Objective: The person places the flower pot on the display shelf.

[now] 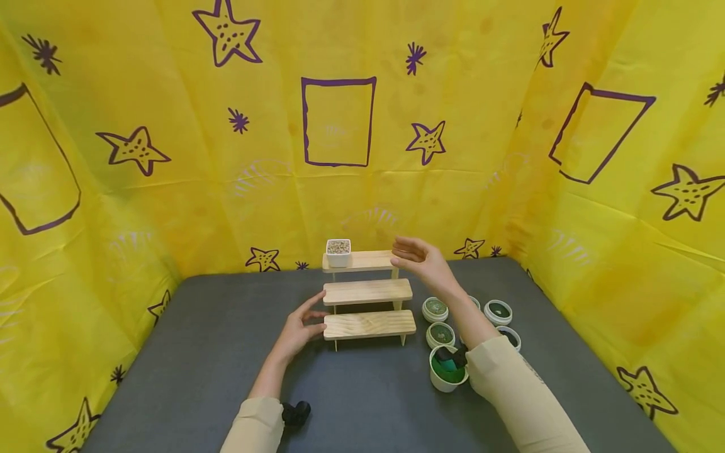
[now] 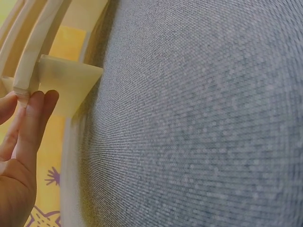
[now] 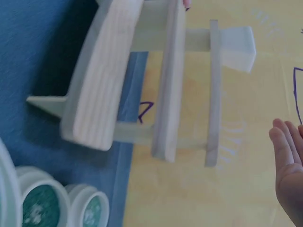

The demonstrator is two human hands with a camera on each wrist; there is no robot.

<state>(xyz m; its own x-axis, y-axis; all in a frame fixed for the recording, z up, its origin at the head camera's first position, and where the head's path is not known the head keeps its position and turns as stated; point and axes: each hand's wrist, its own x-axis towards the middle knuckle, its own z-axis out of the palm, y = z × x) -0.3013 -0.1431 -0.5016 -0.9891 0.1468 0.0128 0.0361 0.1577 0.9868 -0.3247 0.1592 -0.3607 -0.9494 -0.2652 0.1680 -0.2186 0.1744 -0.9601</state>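
Note:
A three-tier wooden stand [image 1: 368, 292] is on the grey tabletop. At its left end, my left hand [image 1: 299, 328] holds the lower shelf's edge between thumb and fingers; the left wrist view has the fingertips [image 2: 35, 101] right at the shelf's corner. A small square white pot [image 1: 338, 259] filled with pebbles sits on the left of the top shelf. Raised by that shelf's right end, my right hand [image 1: 421, 259] holds nothing, its fingers loosely extended. The right wrist view places this hand [image 3: 289, 165] apart from the shelves.
To the right of the stand, several round white tubs [image 1: 440, 335] with green contents stand close together, partly behind my right forearm. A taller white cup [image 1: 445, 379] with green contents is nearest me. Yellow patterned cloth [image 1: 340, 207] walls the table's back and sides.

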